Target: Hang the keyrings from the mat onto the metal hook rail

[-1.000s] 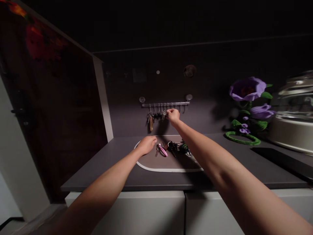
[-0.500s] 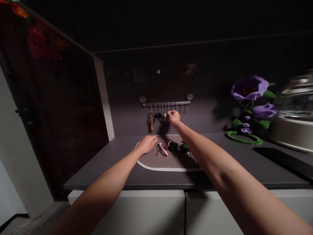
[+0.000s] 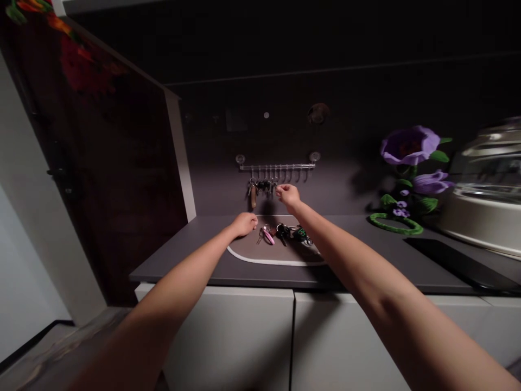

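A clear rail [image 3: 280, 166] with a row of hooks is fixed to the dark back wall. Several key bunches [image 3: 266, 186] hang from its left hooks, one with a brown fob [image 3: 253, 196]. My right hand [image 3: 288, 195] is closed beside the rightmost hanging keys; what its fingertips pinch is too small to make out. Resting low at the left part of the mat [image 3: 264, 260], my left hand [image 3: 245, 223] is curled, its fingers hidden in part. Right of it on the mat lie a pink key ring [image 3: 268, 235], black keys [image 3: 282, 233] and a dark green-marked fob [image 3: 300, 233].
Purple felt flowers [image 3: 410, 145] with a green ring base [image 3: 396, 224] stand on the right of the counter [image 3: 179, 244]. Beyond them is a cream appliance with a glass top [image 3: 488, 209]. A black flat object [image 3: 459, 263] lies near the front right edge.
The camera view has shifted slightly, so the counter appears higher. My right hand now shows a small gap from the hanging keys. My left hand stays low by the mat.
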{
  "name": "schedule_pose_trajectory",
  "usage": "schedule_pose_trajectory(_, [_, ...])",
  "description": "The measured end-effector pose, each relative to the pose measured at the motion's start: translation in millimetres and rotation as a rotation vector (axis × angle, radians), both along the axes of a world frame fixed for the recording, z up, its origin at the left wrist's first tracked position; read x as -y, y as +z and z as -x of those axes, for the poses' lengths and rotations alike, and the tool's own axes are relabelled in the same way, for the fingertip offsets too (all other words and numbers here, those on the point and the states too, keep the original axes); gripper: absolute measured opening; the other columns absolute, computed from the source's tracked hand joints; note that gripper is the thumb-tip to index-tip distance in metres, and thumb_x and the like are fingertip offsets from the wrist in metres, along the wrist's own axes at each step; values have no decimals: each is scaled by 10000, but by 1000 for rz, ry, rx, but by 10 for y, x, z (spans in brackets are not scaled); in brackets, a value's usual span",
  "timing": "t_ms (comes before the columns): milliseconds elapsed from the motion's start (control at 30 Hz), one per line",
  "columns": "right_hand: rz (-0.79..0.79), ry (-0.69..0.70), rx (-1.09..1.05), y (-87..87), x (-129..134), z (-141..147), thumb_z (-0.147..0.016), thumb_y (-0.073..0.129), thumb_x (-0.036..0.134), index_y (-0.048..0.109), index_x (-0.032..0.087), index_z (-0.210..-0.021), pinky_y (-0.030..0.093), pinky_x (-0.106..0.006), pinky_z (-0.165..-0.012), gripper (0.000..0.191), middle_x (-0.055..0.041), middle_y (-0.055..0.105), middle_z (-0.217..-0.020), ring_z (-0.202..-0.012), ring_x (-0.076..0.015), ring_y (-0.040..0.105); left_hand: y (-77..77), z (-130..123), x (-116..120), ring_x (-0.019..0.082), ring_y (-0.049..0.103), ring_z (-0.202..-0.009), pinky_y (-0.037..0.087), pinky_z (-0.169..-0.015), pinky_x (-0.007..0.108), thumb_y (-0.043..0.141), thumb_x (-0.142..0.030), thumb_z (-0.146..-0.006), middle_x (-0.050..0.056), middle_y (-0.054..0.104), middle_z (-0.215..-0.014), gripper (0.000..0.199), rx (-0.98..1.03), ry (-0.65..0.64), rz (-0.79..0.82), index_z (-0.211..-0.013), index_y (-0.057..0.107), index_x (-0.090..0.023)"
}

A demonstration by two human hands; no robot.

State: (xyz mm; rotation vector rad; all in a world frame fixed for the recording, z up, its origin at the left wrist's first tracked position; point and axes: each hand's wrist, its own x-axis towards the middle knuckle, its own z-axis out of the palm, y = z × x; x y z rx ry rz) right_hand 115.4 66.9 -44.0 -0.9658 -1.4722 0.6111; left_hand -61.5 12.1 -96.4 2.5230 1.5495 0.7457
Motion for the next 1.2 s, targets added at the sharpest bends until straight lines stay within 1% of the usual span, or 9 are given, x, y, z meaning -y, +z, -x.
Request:
schedule_pose_trajectory(100, [128, 88, -108, -20, 256, 13, -729, 523, 283, 542, 153, -697, 405, -224, -561, 136, -18, 588, -620, -526, -83, 501, 82, -16, 49, 98, 504, -567, 348, -571, 192, 458, -146, -721, 8, 617, -612, 184, -19, 13, 74, -660, 632, -137])
schedule_pose_trajectory(167, [180, 141, -148, -67, 400, 16, -735, 533, 274, 536, 153, -728, 399, -210, -552, 122, -15, 594, -620, -530, -79, 511, 109, -42, 92, 93, 477, -538, 340, -554, 193, 483, -163, -715, 0, 592, -574, 167, 4, 46, 80, -657, 635, -130])
schedule_pose_trajectory(267, [193, 185, -125, -196, 532, 0, -755, 517, 247, 532, 147, -726, 399, -202, -559, 105, -6, 578, -586, -521, -73, 508, 93, -99, 162, 96, 461, -539, 349, -566, 205, 509, -203, -726, -2, 577, -574, 162, 102, 91, 58, -683, 643, -124])
schedule_pose_trajectory(433, [62, 94, 142, -454, 615, -85, -760, 517, 269, 575, 143, -731, 404, -222, -618, 141, -16, 604, -612, -577, -97, 528, -35, -173, 213, 104, 486, -571, 386, -605, 222, 501, -225, -757, 16, 604, -635, 183, 370, 156, 62, -751, 645, -112])
schedule_pose_trajectory(533, [-4, 12, 316, -531, 687, -133, -768, 514, 273, 604, 151, -770, 401, -239, -657, 152, -35, 642, -698, -639, -119, 552, -116, -184, 191, 109, 520, -614, 409, -634, 224, 502, -232, -766, 40, 632, -707, 190, 492, 190, 52, -808, 636, -104])
schedule_pose_trajectory(600, [-44, -31, 428, -549, 743, -147, -779, 504, 260, 619, 161, -788, 396, -247, -681, 152, -44, 656, -753, -683, -133, 563, -154, -188, 176, 113, 543, -657, 419, -658, 222, 505, -227, -766, 52, 645, -760, 188, 520, 180, 38, -832, 631, -104])
schedule_pose_trajectory(833, [-220, -71, 782, -588, 785, -128, -807, 465, 207, 641, 167, -827, 369, -262, -731, 182, -96, 647, -889, -821, -183, 556, -172, -240, 214, 141, 572, -754, 425, -725, 237, 483, -216, -774, 64, 661, -847, 210, 348, 62, -51, -865, 646, -119])
schedule_pose_trajectory(1000, [-239, -114, 914, -607, 771, -105, -813, 460, 203, 645, 153, -856, 359, -255, -723, 197, -110, 622, -888, -823, -182, 538, -161, -233, 223, 147, 569, -721, 416, -687, 238, 465, -238, -783, 70, 675, -834, 240, 234, 21, -76, -819, 667, -113])
schedule_pose_trajectory(1200, [-249, -129, 1031, -595, 753, -85, -825, 443, 232, 640, 153, -891, 351, -243, -726, 222, -92, 609, -878, -812, -162, 527, -193, -210, 184, 136, 560, -679, 409, -660, 233, 471, -254, -783, 54, 673, -784, 233, 221, 45, -89, -773, 664, -124])
